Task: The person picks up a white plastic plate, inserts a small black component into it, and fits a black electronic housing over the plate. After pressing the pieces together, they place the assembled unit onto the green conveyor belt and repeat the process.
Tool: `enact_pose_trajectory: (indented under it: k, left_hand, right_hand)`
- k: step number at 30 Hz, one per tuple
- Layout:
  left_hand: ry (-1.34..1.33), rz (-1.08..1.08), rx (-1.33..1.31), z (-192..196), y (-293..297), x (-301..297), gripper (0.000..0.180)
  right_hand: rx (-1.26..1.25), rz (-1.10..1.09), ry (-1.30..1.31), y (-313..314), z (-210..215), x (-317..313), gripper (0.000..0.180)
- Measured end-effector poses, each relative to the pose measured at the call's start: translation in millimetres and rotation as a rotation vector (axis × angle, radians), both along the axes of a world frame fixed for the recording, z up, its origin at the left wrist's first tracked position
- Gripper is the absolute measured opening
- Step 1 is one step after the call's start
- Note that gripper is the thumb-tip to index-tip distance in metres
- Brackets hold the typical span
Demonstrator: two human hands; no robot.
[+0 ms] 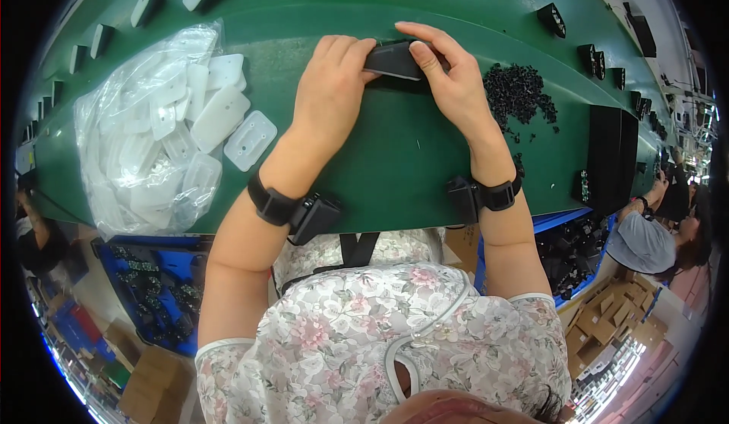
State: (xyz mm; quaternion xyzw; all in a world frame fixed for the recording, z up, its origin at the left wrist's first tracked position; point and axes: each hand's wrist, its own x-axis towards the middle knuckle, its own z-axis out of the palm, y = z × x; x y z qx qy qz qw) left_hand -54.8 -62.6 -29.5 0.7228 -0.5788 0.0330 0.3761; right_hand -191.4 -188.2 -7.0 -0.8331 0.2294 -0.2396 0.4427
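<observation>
Between my two hands, above the green tabletop (387, 158), is a black plastic housing (391, 61) with a slanted face. My left hand (332, 82) grips its left end, the fingers curled together over it. At the other end, the thumb of my right hand (453, 78) presses on the housing, while its index finger stretches out beyond the far edge. The underside of the housing is hidden. To the left lie white plastic covers (220, 119), many inside a clear plastic bag (99, 143). A pile of small black parts (520, 94) sits close to my right hand.
Black housings (552, 19) stand along the right side, white-faced ones (146, 5) at far left. A tall black box (613, 158) stands at the right edge. Blue bins of parts (573, 253) are below the table on both sides. Another person (645, 234) sits at right.
</observation>
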Motion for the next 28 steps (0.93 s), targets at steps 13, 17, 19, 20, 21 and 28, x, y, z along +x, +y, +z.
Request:
enact_pose_trajectory:
  k: [13, 17, 19, 20, 21, 28]
  left_hand:
    - [0.872, -0.14, 0.105, 19.2, -2.1, -12.0, 0.029]
    - [0.933, -0.226, 0.117, 27.8, -21.9, -10.9, 0.029]
    - [0.926, -0.233, 0.171, 34.9, -39.5, -10.8, 0.03]
    - [0.916, -0.239, 0.173, 34.5, -51.3, -7.7, 0.03]
    - [0.944, -0.229, 0.191, 30.7, -65.9, -2.4, 0.03]
    - [1.031, -0.183, 0.334, 8.4, -173.3, 31.7, 0.038]
  right_hand:
    - [0.11, -0.018, -0.079, 3.0, 18.9, -24.6, 0.047]
    - [0.13, -0.032, -0.104, -11.7, 17.2, -33.0, 0.048]
    - [0.02, -0.124, -0.11, -22.8, 19.5, -41.2, 0.049]
    - [-0.09, -0.189, -0.104, -26.5, 22.9, -44.8, 0.05]
    - [-0.119, -0.303, -0.043, -29.9, 28.6, -51.8, 0.051]
    - [-0.445, -0.487, 0.674, -55.4, 19.6, -80.7, 0.045]
